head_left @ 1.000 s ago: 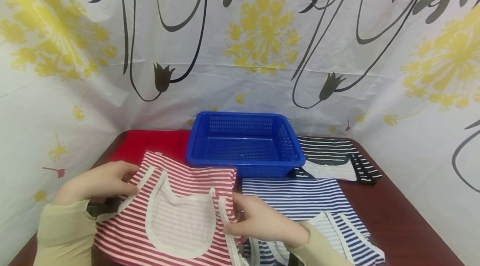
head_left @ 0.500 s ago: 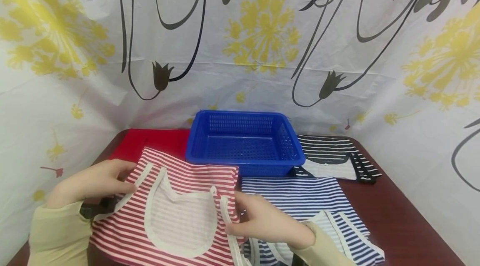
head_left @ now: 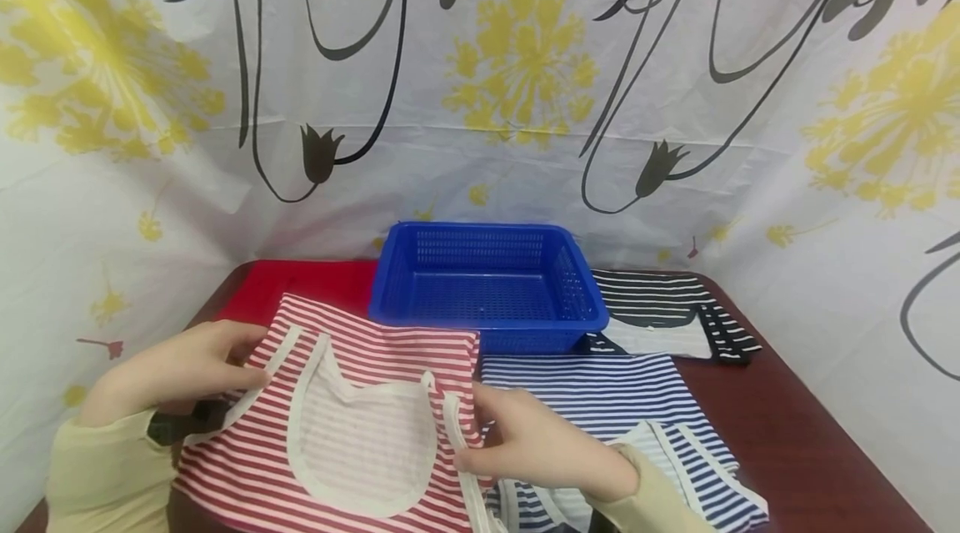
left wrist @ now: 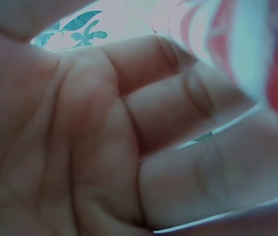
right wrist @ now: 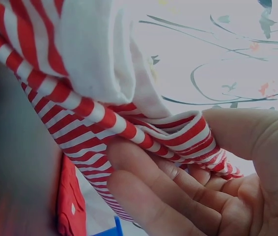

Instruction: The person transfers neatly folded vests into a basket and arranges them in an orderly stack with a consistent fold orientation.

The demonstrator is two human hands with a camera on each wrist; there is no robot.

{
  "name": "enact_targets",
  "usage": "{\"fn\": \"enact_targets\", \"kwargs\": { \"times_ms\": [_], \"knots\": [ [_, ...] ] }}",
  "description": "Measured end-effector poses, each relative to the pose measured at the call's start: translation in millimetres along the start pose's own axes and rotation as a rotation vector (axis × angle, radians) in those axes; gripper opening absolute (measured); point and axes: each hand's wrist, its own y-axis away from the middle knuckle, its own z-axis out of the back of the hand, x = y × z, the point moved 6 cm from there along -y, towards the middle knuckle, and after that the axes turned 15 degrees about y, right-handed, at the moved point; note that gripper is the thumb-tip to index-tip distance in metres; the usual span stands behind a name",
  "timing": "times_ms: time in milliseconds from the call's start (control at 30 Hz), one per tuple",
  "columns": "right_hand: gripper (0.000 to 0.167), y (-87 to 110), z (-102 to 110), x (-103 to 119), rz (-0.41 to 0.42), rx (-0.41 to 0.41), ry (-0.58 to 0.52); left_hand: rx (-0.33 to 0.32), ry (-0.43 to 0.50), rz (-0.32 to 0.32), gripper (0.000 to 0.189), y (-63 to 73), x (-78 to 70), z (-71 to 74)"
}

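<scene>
On my feed I'm seeing both hands gripping one red-and-white striped garment (head_left: 360, 441); it's spanning the space between the left and right fingers. Left hand (head_left: 168, 366): grasping, thumb and fingers pinching the garment's side near a white-trimmed edge. The left wrist view is mostly showing palm and fingers, with blurred striped fabric sitting at the fingertips. Right hand (head_left: 551, 445): also grasping, thumb lying on the near side, fingers going behind, a striped fold bunching between them in the right wrist view. The white-edged neck opening is facing me between both sets of fingers.

Beyond the left fingers, a red cloth (head_left: 315, 287) is lying on the dark tabletop (head_left: 817, 458), partly hidden by the striped garment. Blue basket (head_left: 487, 341) is sitting past the gap between the hands; I'm not able to tell if the held fabric is touching it. Just right of the right fingers, blue-and-white striped fabric (head_left: 592, 391) is lying; farther beyond, a black-and-white striped garment (head_left: 652, 308) is resting beside the basket. A patterned sheet (head_left: 480, 99) is hanging behind everything. Light sleeves (head_left: 112, 470) are covering both forearms.
</scene>
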Motion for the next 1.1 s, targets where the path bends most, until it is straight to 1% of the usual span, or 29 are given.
{"fn": "enact_targets", "kwargs": {
  "times_ms": [100,233,333,367,433,467,533,567,600,700,733,800,833,967,1033,1100],
  "knots": [
    [0.05,0.9,4,-1,-0.01,0.0,-0.015,0.003,0.031,-0.004,0.044,-0.7,-1.7,-0.5],
    [0.051,1.9,13,-4,-0.027,-0.014,-0.044,0.006,0.067,-0.032,0.044,-1.6,-5.5,0.2],
    [0.051,2.5,21,-9,-0.052,-0.025,-0.071,0.002,0.116,-0.027,0.049,-2.3,-5.7,-1.0],
    [0.052,2.6,23,-11,-0.065,-0.025,-0.084,-0.003,0.13,-0.029,0.051,-2.6,-5.8,-1.5],
    [0.05,3.1,29,-14,-0.087,-0.03,-0.093,-0.015,0.176,-0.006,0.056,-3.7,-4.4,-2.9],
    [0.05,3.1,32,-16,-0.094,-0.034,-0.093,-0.022,0.193,-0.006,0.057,-4.7,-4.4,-3.6],
    [0.049,3.3,37,-19,-0.104,-0.047,-0.096,-0.052,0.182,-0.016,0.061,-6.5,-5.4,-3.6],
    [0.049,3.3,40,-20,-0.104,-0.06,-0.087,-0.059,0.202,-0.013,0.062,-7.5,-5.6,-3.9],
    [0.049,3.3,42,-21,-0.1,-0.072,-0.084,-0.073,0.2,-0.013,0.062,-8.4,-6.1,-4.0],
    [0.049,3.7,51,-27,-0.101,-0.107,-0.085,-0.128,0.105,-0.055,0.06,-12.8,-11.3,-2.4],
    [0.05,3.7,53,-30,-0.104,-0.116,-0.086,-0.139,0.097,-0.058,0.058,-14.3,-12.2,-2.3],
    [0.05,3.3,58,-35,-0.119,-0.124,-0.1,-0.172,0.029,-0.094,0.054,-17.0,-15.8,-1.9],
    [0.049,2.8,60,-39,-0.13,-0.128,-0.107,-0.184,0.019,-0.101,0.054,-18.8,-16.7,-2.2],
    [0.043,0.6,68,-52,-0.167,-0.146,-0.105,-0.208,0.038,-0.121,0.06,-25.5,-17.3,-5.9],
    [0.04,-0.9,71,-59,-0.18,-0.158,-0.093,-0.22,0.06,-0.104,0.064,-28.7,-15.5,-8.3],
    [0.037,-1.7,73,-64,-0.191,-0.168,-0.077,-0.233,0.061,-0.104,0.067,-30.7,-14.8,-10.0]
  ]
}}
